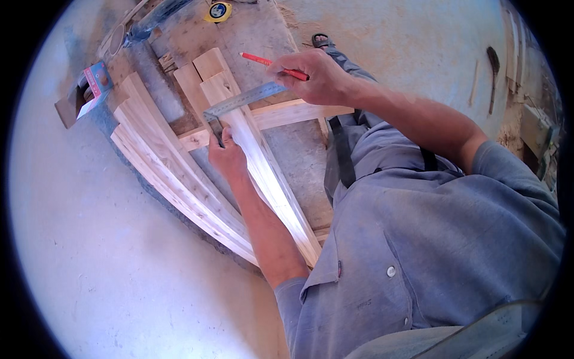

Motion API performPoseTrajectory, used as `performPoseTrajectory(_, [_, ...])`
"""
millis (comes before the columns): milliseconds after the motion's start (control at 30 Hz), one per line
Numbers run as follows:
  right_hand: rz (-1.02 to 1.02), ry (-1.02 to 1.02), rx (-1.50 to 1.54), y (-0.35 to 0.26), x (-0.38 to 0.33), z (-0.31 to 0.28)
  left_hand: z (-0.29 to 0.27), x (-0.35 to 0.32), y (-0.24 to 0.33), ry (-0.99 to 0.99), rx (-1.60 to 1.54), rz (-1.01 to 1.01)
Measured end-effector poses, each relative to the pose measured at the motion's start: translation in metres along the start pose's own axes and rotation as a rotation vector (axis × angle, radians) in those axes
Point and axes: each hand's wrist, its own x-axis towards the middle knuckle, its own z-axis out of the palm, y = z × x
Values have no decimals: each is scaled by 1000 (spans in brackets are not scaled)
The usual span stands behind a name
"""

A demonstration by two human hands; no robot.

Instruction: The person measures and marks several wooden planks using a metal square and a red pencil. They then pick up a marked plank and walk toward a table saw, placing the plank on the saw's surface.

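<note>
My left hand presses the stock of a metal try square against the side of a long pale curved wooden piece. The square's steel blade lies across the top of that piece. My right hand holds a red pencil just above the blade's far end, its tip pointing left. A short wooden crosspiece runs under the curved piece, below my right hand.
Several more curved wooden pieces lie side by side to the left on a worn workbench. A yellow tape measure sits at the bench's far end. A small pink and blue box lies at the left edge. The floor around is pale concrete.
</note>
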Motion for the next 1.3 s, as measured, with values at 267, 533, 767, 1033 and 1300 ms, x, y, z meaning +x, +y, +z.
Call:
performPoseTrajectory(267, [-63, -104, 40, -1, -3, -13, 5, -1, -6, 71, 52, 22])
performPoseTrajectory(533, [-46, -205, 59, -11, 13, -10, 2, 1, -5, 71, 124, 43])
performPoseTrajectory(767, [-36, -373, -53, -14, 43, 12, 0, -1, 0, 74, 91, 54])
performPoseTrajectory(1033, [-99, -489, -57, -29, 77, 24, 4, 2, -5, 74, 98, 54])
performPoseTrajectory(1300, [5, -575, -518, -57, 52, -42, 0, -1, 0, 41, 78, 1])
